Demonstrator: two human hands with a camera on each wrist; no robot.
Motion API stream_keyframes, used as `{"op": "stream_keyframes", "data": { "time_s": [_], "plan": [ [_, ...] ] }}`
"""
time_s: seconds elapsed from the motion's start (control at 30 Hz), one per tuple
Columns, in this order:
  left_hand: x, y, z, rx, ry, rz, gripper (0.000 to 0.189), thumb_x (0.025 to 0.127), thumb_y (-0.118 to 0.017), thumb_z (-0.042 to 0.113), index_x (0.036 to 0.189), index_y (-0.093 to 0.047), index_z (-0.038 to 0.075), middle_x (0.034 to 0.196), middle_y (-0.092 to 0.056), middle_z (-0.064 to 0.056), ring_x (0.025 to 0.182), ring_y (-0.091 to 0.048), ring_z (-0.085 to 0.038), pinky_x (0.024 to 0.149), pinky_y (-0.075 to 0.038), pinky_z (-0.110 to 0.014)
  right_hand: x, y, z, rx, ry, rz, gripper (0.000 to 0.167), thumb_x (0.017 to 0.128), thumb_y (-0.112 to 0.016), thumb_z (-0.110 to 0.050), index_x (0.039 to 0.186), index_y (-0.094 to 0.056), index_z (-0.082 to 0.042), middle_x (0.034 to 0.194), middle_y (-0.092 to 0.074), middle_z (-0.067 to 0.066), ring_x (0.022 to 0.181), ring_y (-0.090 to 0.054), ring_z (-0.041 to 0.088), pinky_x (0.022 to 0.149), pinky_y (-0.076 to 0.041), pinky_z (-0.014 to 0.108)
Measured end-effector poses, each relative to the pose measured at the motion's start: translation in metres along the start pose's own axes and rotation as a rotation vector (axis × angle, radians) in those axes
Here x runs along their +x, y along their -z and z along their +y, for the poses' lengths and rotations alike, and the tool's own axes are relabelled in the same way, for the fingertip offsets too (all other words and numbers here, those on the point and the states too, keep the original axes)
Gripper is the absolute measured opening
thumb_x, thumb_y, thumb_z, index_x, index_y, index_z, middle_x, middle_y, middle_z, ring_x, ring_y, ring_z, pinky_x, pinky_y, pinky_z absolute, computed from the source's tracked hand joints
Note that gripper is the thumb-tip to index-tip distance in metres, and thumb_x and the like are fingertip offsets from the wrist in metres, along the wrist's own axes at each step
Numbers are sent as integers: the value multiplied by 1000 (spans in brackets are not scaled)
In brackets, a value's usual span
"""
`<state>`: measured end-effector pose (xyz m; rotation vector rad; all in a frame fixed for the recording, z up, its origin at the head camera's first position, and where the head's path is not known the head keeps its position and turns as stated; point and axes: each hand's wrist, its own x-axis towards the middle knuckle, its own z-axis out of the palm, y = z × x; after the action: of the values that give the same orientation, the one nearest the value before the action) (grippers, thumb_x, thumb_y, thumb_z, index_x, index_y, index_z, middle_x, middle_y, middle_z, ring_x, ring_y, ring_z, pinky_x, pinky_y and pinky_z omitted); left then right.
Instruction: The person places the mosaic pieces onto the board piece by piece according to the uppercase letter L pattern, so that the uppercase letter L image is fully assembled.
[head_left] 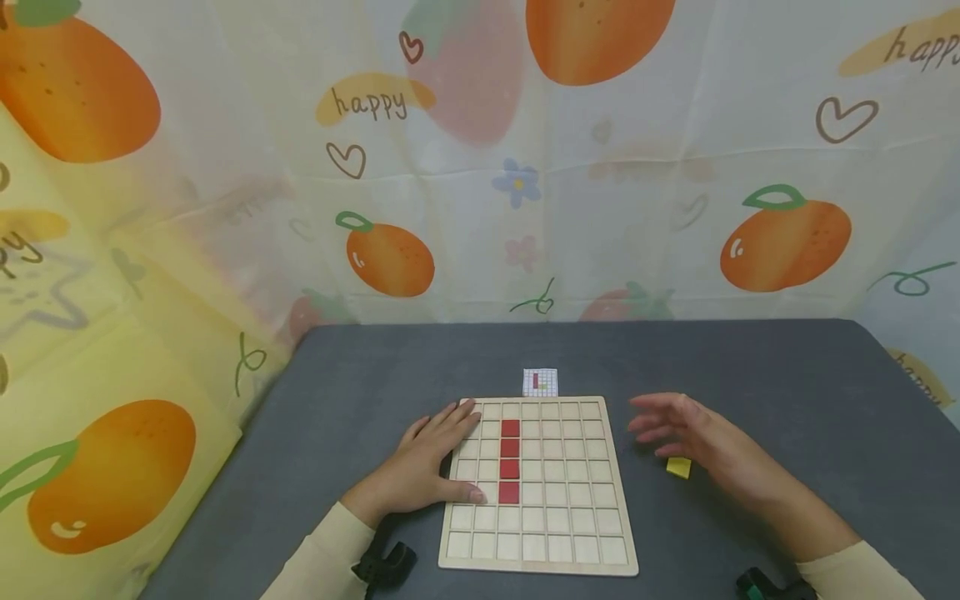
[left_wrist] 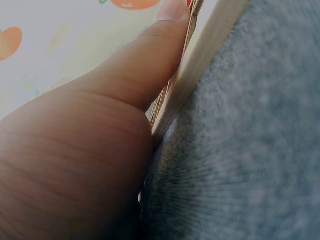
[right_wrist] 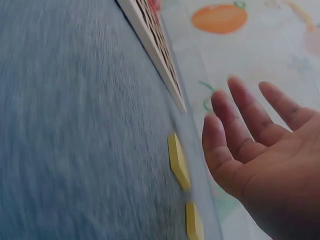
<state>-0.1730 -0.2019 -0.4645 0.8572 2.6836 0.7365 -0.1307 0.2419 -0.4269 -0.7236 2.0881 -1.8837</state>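
Observation:
A pale wooden grid board lies on the dark table. Several red square tiles fill a column of its cells, left of the middle. My left hand rests on the board's left edge with fingers extended, the thumb over a lower cell. To the right of the board, my right hand hovers with loosely bent fingers and holds nothing. Just below those fingers, a yellow tile lies on the table, partly hidden by the hand. The right wrist view shows two yellow pieces, one nearer the board and another lower down.
A small printed card with a grid pattern touches or nearly touches the board's far edge. Behind the grey table hangs a fruit-patterned curtain, which also runs along the left side. Black wrist straps sit near both sleeves.

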Motion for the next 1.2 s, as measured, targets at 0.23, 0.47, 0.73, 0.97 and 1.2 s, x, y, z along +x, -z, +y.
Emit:
{"op": "stream_keyframes", "data": {
  "time_s": [0.23, 0.47, 0.73, 0.97, 1.2],
  "plan": [
    [1, 0, 1, 5, 3, 1, 116, 87, -80, 75, 175, -29, 19, 181, -12, 4, 166, -5, -25, 124, -3, -67, -8, 15, 2, -93, -5, 81, 54, 122, -18, -27, 155, -56, -8, 136, -64, 22, 123, -67, 29, 98, -53, 34],
    [2, 2, 4, 0, -1, 2, 116, 87, -81, 73, 175, -30, 17, 181, -13, 1, 166, -6, -29, 124, -2, -68, -12, 26, 8, -240, -58, 172, 51, 123, -24, -25, 152, -56, 2, 135, -65, 24, 118, -68, 25, 96, -54, 29],
    [1, 2, 6, 1, 7, -2, 116, 87, -81, 73, 175, -30, 18, 181, -13, 1, 166, -5, -28, 124, -2, -67, -15, 37, 18, -355, -195, 157, 53, 123, -30, -27, 150, -56, 11, 133, -68, 18, 114, -66, 22, 94, -52, 28],
    [0, 2, 3, 3, 3, -1, 116, 87, -80, 74, 175, -30, 18, 181, -13, 1, 166, -5, -27, 124, -2, -66, -17, 38, 22, -436, -261, 66, 40, 118, -51, -27, 138, -71, 0, 128, -71, 8, 115, -66, 29, 90, -55, 38],
    [-1, 1, 3, 1, 0, -1, 116, 87, -80, 74, 175, -29, 18, 181, -13, 2, 166, -5, -26, 124, -2, -67, -18, 35, 30, -449, -188, 27, 23, 106, -76, -20, 125, -75, -6, 119, -65, 5, 101, -67, 12, 82, -56, 32]
  ]
}}
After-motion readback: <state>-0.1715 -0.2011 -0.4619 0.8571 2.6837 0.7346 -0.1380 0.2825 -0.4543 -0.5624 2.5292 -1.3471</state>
